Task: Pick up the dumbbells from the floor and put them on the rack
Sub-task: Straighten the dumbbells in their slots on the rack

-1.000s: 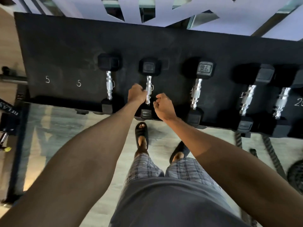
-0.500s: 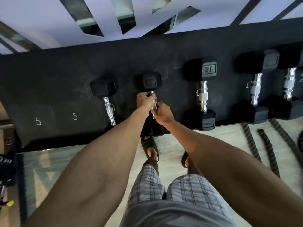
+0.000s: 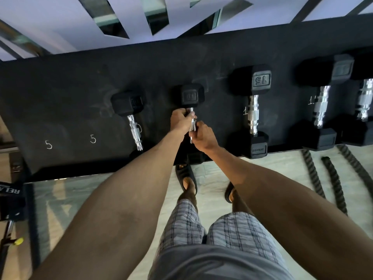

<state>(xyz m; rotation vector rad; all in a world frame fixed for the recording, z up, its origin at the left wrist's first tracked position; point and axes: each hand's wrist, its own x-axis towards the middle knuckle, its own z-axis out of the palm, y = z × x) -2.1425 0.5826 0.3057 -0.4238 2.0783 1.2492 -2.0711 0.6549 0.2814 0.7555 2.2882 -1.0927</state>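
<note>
A small black hex dumbbell [image 3: 191,96] with a chrome handle lies on the black rack shelf [image 3: 80,87], second from the left. My left hand [image 3: 181,121] is wrapped around the upper part of its handle. My right hand [image 3: 203,136] grips the lower part of the same handle, touching the left hand. The near head of this dumbbell is mostly hidden behind my wrists. Another small dumbbell [image 3: 129,104] lies just left of it.
A 15-marked dumbbell [image 3: 256,110] and two larger ones [image 3: 323,102] lie on the shelf to the right. White "5" marks [image 3: 92,139] label bare shelf spots at left. Battle ropes [image 3: 331,178] lie on the floor at right. My sandalled feet [image 3: 187,178] stand below the shelf edge.
Both hands have closed around the dumbbell's handle; a second ago they were beside it. The view has tilted and shifted, with the rack sitting lower in the frame.
</note>
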